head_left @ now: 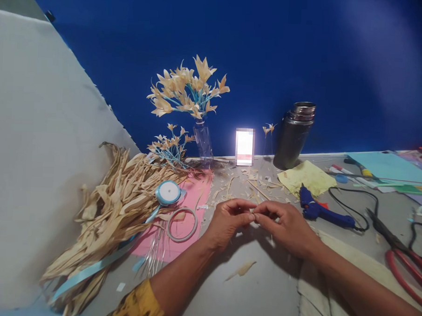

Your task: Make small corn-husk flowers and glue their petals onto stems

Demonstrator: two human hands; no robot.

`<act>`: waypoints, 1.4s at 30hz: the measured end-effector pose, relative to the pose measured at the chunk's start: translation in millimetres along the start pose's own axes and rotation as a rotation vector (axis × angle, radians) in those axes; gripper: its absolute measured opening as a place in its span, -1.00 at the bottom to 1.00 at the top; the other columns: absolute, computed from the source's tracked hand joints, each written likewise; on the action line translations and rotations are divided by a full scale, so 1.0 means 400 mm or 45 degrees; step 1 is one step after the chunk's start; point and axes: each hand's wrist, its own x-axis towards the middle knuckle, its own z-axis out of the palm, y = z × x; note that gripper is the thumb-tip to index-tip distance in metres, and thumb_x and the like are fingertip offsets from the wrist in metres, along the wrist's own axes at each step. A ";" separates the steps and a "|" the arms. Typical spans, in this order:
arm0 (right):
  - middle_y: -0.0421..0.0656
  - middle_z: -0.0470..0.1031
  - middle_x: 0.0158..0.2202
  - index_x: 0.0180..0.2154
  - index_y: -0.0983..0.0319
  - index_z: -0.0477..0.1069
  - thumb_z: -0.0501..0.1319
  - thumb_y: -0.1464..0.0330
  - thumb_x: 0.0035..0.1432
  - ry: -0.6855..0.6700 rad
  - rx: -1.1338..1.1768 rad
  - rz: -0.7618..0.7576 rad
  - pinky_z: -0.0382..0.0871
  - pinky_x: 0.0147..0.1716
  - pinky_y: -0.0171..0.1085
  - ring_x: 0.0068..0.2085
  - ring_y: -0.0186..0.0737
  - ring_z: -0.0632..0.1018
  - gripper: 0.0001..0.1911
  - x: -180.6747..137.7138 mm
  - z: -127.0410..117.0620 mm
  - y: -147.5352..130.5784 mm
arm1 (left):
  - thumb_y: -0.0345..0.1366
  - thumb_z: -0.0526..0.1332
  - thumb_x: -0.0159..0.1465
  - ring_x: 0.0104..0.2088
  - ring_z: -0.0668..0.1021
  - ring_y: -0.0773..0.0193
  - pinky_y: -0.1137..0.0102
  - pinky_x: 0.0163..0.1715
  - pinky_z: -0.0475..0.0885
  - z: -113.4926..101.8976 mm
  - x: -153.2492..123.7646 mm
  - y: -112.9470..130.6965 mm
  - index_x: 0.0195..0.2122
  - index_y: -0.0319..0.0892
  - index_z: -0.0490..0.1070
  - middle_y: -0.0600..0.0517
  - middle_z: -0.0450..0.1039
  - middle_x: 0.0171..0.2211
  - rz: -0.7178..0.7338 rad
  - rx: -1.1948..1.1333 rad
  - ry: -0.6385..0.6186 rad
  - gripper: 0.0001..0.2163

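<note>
My left hand [231, 220] and my right hand [281, 225] meet over the middle of the table, thumbs and fingertips pinched together. Whatever lies between the fingertips is too small and covered to name. A dry husk scrap [245, 268] lies on the table just below them. To the right of my right hand rests a blue glue gun [327, 214] on its side. Left of my left hand are a roll of tape [182, 224], a spool of light blue ribbon [169, 193] and a bundle of thin wires [155, 251].
Dried corn husks [121, 200] are heaped at left, partly on pink paper [199, 190]. Husk flowers [186, 91] stand in a clear bottle [204, 141] by the blue wall. A dark flask [294, 138], yellow paper [306, 177], red-handled scissors [402, 259] and a cloth [317, 293] are at right.
</note>
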 end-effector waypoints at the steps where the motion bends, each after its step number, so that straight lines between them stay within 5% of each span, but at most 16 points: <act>1: -0.24 0.58 -0.49 -0.43 0.18 0.54 0.22 0.27 0.19 -0.021 0.057 0.050 0.28 -0.44 -0.30 -0.45 -0.26 0.51 -0.80 0.001 -0.001 -0.005 | -0.25 0.55 -0.11 -0.48 0.46 0.36 0.41 -0.43 0.35 0.001 -0.001 -0.001 -0.35 -0.21 0.63 0.04 0.52 -0.47 -0.007 0.002 0.005 -0.71; 10: -0.19 0.61 -0.46 -0.39 0.20 0.58 0.20 0.25 0.16 -0.149 0.176 0.138 0.34 -0.44 -0.31 -0.43 -0.23 0.53 -0.78 0.008 -0.008 0.001 | -0.29 0.49 -0.03 -0.52 0.45 0.39 0.44 -0.45 0.33 -0.001 -0.002 -0.003 -0.43 -0.18 0.60 0.07 0.51 -0.50 0.031 -0.057 -0.039 -0.84; 14: -0.11 0.63 -0.31 -0.33 0.17 0.58 0.18 0.29 0.19 0.184 -0.178 -0.067 0.44 -0.24 -0.18 -0.25 -0.10 0.59 -0.80 0.010 -0.017 0.018 | -0.28 0.47 0.01 -0.40 0.53 0.33 0.39 -0.33 0.42 -0.004 -0.002 0.006 -0.42 -0.16 0.60 0.00 0.56 -0.37 0.131 0.139 0.076 -0.87; 19: -0.14 0.62 -0.15 -0.12 0.12 0.55 0.22 0.34 0.19 0.230 -0.111 -0.115 0.45 -0.42 -0.27 -0.31 -0.19 0.59 -0.78 0.002 -0.036 0.005 | -0.41 0.36 0.05 -0.32 0.55 0.28 0.38 -0.29 0.44 -0.004 -0.005 0.016 -0.44 -0.14 0.59 -0.01 0.55 -0.33 0.295 0.399 0.130 -0.95; 24: -0.13 0.57 -0.17 -0.17 0.11 0.50 0.14 0.44 0.25 0.519 -0.121 -0.333 0.47 -0.27 -0.21 -0.26 -0.18 0.58 -0.80 -0.014 -0.050 -0.007 | -0.39 0.35 0.05 -0.30 0.58 0.26 0.39 -0.33 0.45 -0.005 -0.004 0.021 -0.45 -0.16 0.57 -0.07 0.60 -0.20 0.204 0.271 0.087 -0.97; 29: -0.15 0.59 -0.30 -0.19 0.16 0.51 0.28 0.31 0.23 0.301 -0.223 -0.460 0.42 -0.30 -0.21 -0.33 -0.18 0.56 -0.89 -0.015 -0.019 0.015 | -0.36 0.37 0.07 -0.45 0.49 0.33 0.42 -0.40 0.37 -0.003 -0.009 0.011 -0.42 -0.16 0.59 0.01 0.53 -0.46 0.236 0.407 0.152 -0.96; 36: -0.22 0.57 -0.49 -0.38 0.16 0.54 0.22 0.26 0.24 0.070 -0.039 -0.015 0.34 -0.44 -0.28 -0.46 -0.23 0.52 -0.81 0.000 0.006 0.010 | -0.26 0.47 0.02 -0.32 0.55 0.24 0.34 -0.25 0.41 0.002 -0.016 0.025 -0.42 -0.14 0.63 -0.03 0.58 -0.34 0.156 0.176 0.052 -0.88; 42: -0.19 0.61 -0.39 -0.38 0.15 0.53 0.17 0.26 0.23 -0.019 -0.162 -0.018 0.35 -0.37 -0.24 -0.37 -0.17 0.55 -0.79 -0.002 0.004 0.012 | -0.25 0.41 0.11 -0.21 0.57 0.20 0.30 -0.12 0.43 0.003 -0.014 0.023 -0.40 -0.14 0.60 -0.06 0.61 -0.26 0.207 0.132 0.027 -0.90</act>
